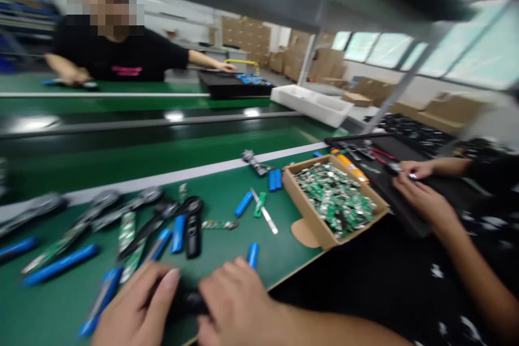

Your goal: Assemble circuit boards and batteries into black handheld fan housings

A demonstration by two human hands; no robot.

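At the bottom edge my left hand (140,305) and my right hand (235,300) close together on a small black part (188,301) that shows between them. Their fingers are curled round it. They rest on the green work surface (227,194). Just beyond them lie blue cylindrical cells (177,233), a black housing shell (192,227) and green circuit boards (126,231). One blue cell (253,254) lies close to my right hand.
A cardboard box (308,211) full of green circuit boards stands at the right. Another person's hands (417,189) work over a black tray (405,146) beyond it. Across the belt sits a person in black (117,54), beside a black tray (233,86) and a white tray (312,102).
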